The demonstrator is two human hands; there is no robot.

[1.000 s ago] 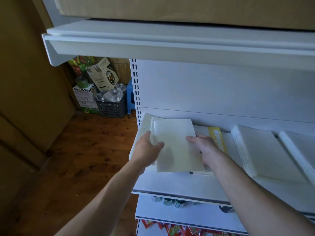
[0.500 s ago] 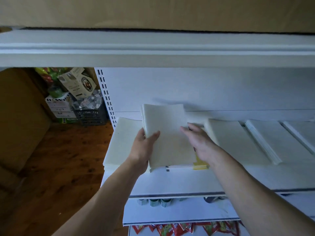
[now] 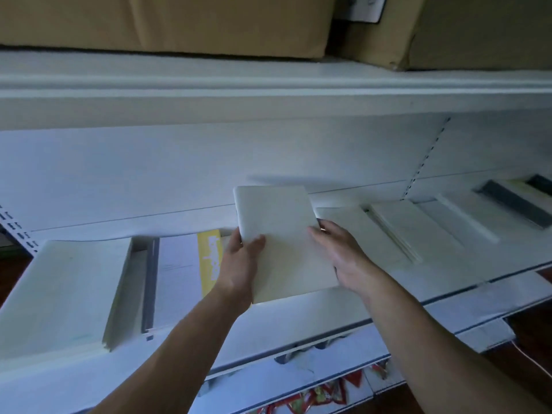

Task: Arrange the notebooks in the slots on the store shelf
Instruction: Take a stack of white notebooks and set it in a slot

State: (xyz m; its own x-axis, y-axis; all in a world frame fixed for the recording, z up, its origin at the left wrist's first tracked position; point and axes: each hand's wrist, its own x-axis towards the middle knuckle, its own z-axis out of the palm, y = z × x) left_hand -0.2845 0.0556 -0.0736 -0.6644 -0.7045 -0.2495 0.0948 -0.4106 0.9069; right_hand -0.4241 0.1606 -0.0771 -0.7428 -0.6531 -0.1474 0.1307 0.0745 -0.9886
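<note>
Two hands, one notebook! Far left lies a white stack [image 3: 65, 288], then a yellow-striped notebook [image 3: 210, 258]. Left hand [image 3: 239, 264] grips the raised notebook [image 3: 280, 234], thumb on top, tilted over the mid-shelf [image 3: 298, 321]. Right hand [image 3: 340, 255] clasps its right edge; more stacks [image 3: 394, 231] lie rightward.
</note>
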